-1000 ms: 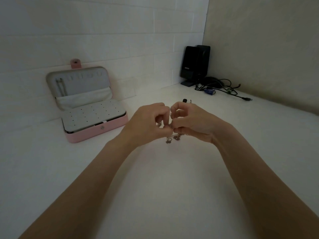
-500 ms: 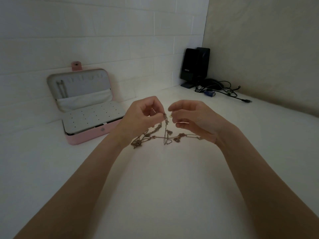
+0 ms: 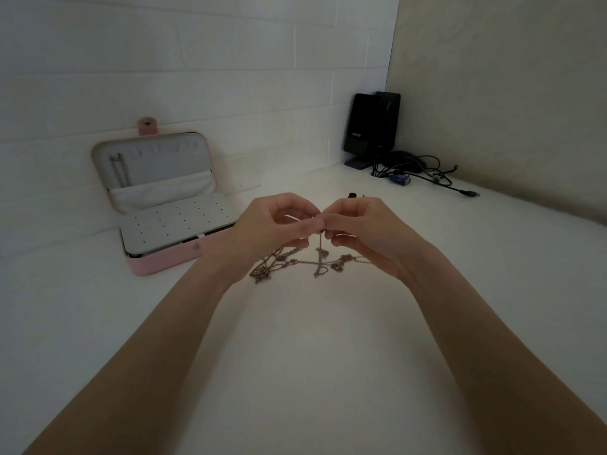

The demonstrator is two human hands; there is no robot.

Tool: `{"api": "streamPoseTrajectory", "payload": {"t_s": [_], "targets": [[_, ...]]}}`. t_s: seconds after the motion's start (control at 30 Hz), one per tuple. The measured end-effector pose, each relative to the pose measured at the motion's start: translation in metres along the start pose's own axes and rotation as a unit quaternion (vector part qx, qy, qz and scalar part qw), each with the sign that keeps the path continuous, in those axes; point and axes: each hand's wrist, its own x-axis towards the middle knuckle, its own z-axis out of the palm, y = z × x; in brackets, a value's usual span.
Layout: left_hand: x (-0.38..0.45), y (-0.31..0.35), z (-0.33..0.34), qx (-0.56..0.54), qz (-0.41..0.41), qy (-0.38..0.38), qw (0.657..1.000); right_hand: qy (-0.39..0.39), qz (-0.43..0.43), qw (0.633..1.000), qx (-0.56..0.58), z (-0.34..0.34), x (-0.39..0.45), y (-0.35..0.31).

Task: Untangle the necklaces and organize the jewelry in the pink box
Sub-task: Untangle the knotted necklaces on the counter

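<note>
A tangle of thin rose-gold necklaces (image 3: pixel 305 262) with small charms lies on the white table and hangs from my fingers. My left hand (image 3: pixel 272 224) and my right hand (image 3: pixel 358 228) meet fingertip to fingertip just above it, both pinching the chain where it rises. The pink jewelry box (image 3: pixel 164 262) stands open at the left against the wall, its white perforated tray facing up. One chain (image 3: pixel 118 169) hangs inside the raised lid.
Two black speakers (image 3: pixel 371 126) stand in the far right corner with a heap of dark cables (image 3: pixel 423 172) beside them. A small dark object (image 3: pixel 353 194) lies behind my right hand. The white table (image 3: pixel 312 372) stretches toward me.
My hands, a small gap apart half a second ago, have come together at the fingertips again. The necklaces, bunched under my hands a second ago, now lie spread on the table.
</note>
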Motion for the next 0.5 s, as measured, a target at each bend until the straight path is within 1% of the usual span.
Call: {"api": "streamPoseTrajectory", "payload": {"t_s": [0.13,0.33,0.5], "targets": [[-0.0004,-0.0003,-0.0031,0.012,0.013,-0.011,1.0,-0.016,0.021,0.999,0.042,0.0015,-0.0009,0.0008],[0.0005,0.0017,-0.0054,0.006,-0.01,-0.012,1.0,-0.065,0.056,0.993,0.077,-0.0025,-0.0052,-0.004],[-0.0005,0.0039,-0.0035,0.025,-0.024,-0.016,0.999,-0.062,0.061,0.994,0.073,-0.0016,-0.0052,-0.0047]]}}
